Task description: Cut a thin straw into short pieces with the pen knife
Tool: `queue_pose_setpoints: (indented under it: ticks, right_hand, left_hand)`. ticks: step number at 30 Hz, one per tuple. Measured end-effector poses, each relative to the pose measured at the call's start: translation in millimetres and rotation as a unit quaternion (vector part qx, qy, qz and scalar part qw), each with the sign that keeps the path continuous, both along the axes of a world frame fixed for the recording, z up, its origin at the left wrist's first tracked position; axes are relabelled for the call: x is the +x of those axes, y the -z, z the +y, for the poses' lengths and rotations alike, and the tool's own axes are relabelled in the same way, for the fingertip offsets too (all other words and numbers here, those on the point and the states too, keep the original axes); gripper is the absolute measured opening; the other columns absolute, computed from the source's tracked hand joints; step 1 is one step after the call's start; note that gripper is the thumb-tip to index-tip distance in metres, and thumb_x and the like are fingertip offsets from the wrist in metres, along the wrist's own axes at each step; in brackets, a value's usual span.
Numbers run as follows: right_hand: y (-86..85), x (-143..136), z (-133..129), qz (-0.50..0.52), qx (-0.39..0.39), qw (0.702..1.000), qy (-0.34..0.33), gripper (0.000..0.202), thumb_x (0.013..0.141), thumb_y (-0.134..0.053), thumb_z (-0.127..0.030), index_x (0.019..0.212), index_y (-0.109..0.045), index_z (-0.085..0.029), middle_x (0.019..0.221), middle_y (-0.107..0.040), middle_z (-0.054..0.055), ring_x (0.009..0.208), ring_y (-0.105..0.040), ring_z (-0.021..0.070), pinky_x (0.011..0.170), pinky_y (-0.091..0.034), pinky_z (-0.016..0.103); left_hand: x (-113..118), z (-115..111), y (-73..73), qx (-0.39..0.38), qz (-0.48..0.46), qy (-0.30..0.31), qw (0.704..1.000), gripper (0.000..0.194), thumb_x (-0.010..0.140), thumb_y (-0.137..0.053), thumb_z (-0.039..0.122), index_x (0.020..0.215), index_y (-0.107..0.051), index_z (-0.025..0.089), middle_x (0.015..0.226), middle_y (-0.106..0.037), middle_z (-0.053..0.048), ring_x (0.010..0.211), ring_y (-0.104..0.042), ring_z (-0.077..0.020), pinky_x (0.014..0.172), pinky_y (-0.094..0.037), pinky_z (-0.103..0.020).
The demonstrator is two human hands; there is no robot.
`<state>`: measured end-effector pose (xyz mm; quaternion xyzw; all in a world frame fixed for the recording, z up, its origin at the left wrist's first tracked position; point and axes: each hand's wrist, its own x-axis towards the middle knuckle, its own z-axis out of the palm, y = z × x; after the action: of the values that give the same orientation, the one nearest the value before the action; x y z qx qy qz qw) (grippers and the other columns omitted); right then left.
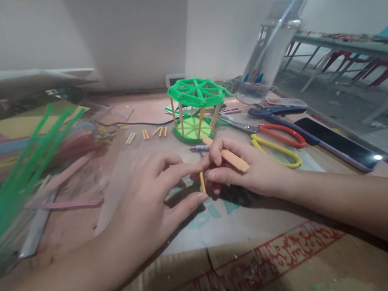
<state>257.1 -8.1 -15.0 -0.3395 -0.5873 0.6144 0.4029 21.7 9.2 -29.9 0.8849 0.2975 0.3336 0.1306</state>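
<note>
Between thumb and index finger of the left hand (159, 186): one stick (202, 182), pinched at its ends; right hand (256, 174), fingers curled round an orange strip (236, 161). Beyond these, green frame (201, 101), upright, top already raised on posts (181, 119). Left of it, short sticks (145, 134), loose, apparently not yet fixed.

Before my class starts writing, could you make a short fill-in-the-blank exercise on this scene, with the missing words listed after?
1. The scissors have one red handle and one ____ handle.
2. The top of the frame is coloured ____.
3. The orange object is held in the person's ____ hand.

Missing words: yellow; green; right.
</note>
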Motion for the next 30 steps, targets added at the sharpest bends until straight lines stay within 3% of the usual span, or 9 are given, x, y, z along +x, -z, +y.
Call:
queue_pose_setpoints:
  ticks: [7, 12, 16, 18, 20, 22, 25, 30]
  right_hand:
    - [2.5, -3, 0, 0.02, -0.044, 0.998, -0.031, 0.048, 0.084, -0.092, -0.035, 0.09, -0.046, -0.023, 0.082, -0.069, -0.007, 0.058, -0.065, 0.0067, 0.058, -0.057, 0.02]
    - [1.6, -4, 1, -0.032, -0.028, 0.999, -0.012, 0.049, 0.083, -0.091, -0.045, 0.088, -0.047, -0.023, 0.077, -0.068, -0.006, 0.058, -0.064, 0.008, 0.057, -0.054, 0.021]
    - [3.9, 2, 2, -0.05, 0.079, 0.992, 0.08, 0.036, 0.102, -0.064, -0.059, 0.101, -0.059, -0.024, 0.075, -0.073, -0.002, 0.061, -0.065, 0.012, 0.058, -0.053, 0.024]
    - [5.1, 6, 1, -0.057, 0.123, 0.986, 0.099, 0.042, 0.109, -0.048, -0.062, 0.113, -0.066, -0.024, 0.076, -0.075, 0.001, 0.062, -0.066, 0.0138, 0.057, -0.052, 0.026]
    - [4.8, 8, 0, -0.095, 0.14, 0.98, 0.1, 0.045, 0.11, -0.045, -0.058, 0.113, -0.072, -0.022, 0.077, -0.075, 0.002, 0.064, -0.066, 0.0145, 0.058, -0.052, 0.026]
    - [2.5, 7, -1, -0.153, 0.138, 0.974, 0.098, 0.035, 0.108, -0.054, -0.048, 0.104, -0.075, -0.02, 0.074, -0.073, 0.002, 0.063, -0.066, 0.0139, 0.058, -0.051, 0.026]
    - [-2.3, 2, -2, -0.198, 0.137, 0.965, 0.104, 0.014, 0.099, -0.065, -0.03, 0.088, -0.065, -0.021, 0.065, -0.069, -0.002, 0.058, -0.064, 0.0124, 0.056, -0.048, 0.024]
    - [-5.0, -2, 0, -0.211, 0.147, 0.96, 0.109, 0.02, 0.096, -0.063, -0.026, 0.079, -0.052, -0.024, 0.061, -0.069, -0.003, 0.056, -0.064, 0.0124, 0.055, -0.046, 0.024]
  left_hand:
    - [2, -4, -0.9, 0.038, 0.024, 0.011, 0.999, 0.031, 0.097, -0.075, 0.039, 0.126, -0.071, 0.03, 0.111, -0.07, -0.005, 0.104, -0.064, -0.0255, 0.094, -0.049, -0.04]
    - [4, -4, -1.7, 0.031, 0.033, 0.022, 0.999, 0.026, 0.095, -0.075, 0.034, 0.119, -0.071, 0.027, 0.111, -0.072, -0.004, 0.104, -0.065, -0.0258, 0.095, -0.048, -0.041]
    - [5, 1, 2.4, -0.057, 0.039, -0.002, 0.998, 0.024, 0.089, -0.078, 0.035, 0.109, -0.072, 0.026, 0.105, -0.072, -0.003, 0.101, -0.066, -0.0267, 0.089, -0.047, -0.041]
    - [6, 3, 4.3, -0.107, 0.052, -0.019, 0.993, 0.024, 0.085, -0.08, 0.037, 0.104, -0.072, 0.024, 0.102, -0.072, -0.003, 0.1, -0.066, -0.0277, 0.087, -0.047, -0.042]
    - [7, 5, 5.2, -0.141, 0.064, -0.03, 0.987, 0.023, 0.084, -0.08, 0.039, 0.099, -0.072, 0.023, 0.1, -0.072, -0.004, 0.098, -0.066, -0.0281, 0.086, -0.046, -0.043]
    - [7, 6, 5.4, -0.153, 0.065, -0.032, 0.986, 0.023, 0.083, -0.08, 0.04, 0.098, -0.072, 0.024, 0.099, -0.072, -0.003, 0.098, -0.066, -0.028, 0.086, -0.045, -0.043]
    - [8, 6, 5.0, -0.159, 0.061, -0.032, 0.985, 0.023, 0.082, -0.079, 0.041, 0.097, -0.072, 0.025, 0.098, -0.072, -0.002, 0.099, -0.065, -0.0275, 0.087, -0.044, -0.043]
    - [9, 6, 4.5, -0.167, 0.066, -0.036, 0.983, 0.023, 0.08, -0.08, 0.04, 0.095, -0.073, 0.025, 0.097, -0.073, -0.002, 0.098, -0.066, -0.0273, 0.086, -0.043, -0.042]
